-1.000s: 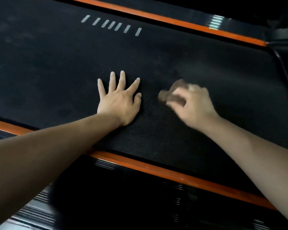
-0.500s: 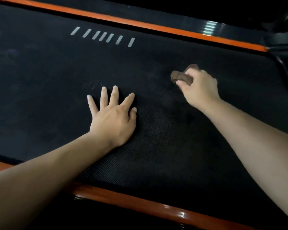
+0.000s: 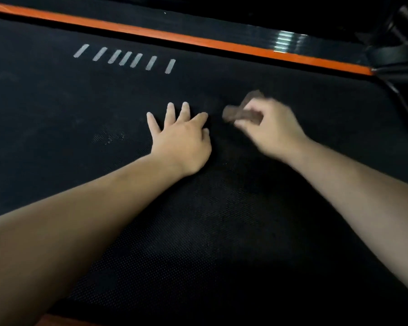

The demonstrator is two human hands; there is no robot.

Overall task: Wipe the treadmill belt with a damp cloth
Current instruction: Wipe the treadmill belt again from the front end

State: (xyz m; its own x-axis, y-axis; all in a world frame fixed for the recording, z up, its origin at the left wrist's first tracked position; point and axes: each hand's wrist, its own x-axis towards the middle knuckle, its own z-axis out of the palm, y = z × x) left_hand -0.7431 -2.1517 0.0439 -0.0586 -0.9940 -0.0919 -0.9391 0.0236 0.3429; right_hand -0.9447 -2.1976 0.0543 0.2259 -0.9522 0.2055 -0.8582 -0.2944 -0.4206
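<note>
Head-worn camera looks steeply down; close above the treadmill belt [image 3: 222,231].

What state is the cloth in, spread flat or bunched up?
Bunched up: the cloth shows only as a small brown wad gripped in the right hand. Motion blur hides its folds.

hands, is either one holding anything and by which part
The right hand grips a bunched brown cloth, fingers curled round one end; blur hides more. The left hand holds nothing, lying flat on the belt.
</note>
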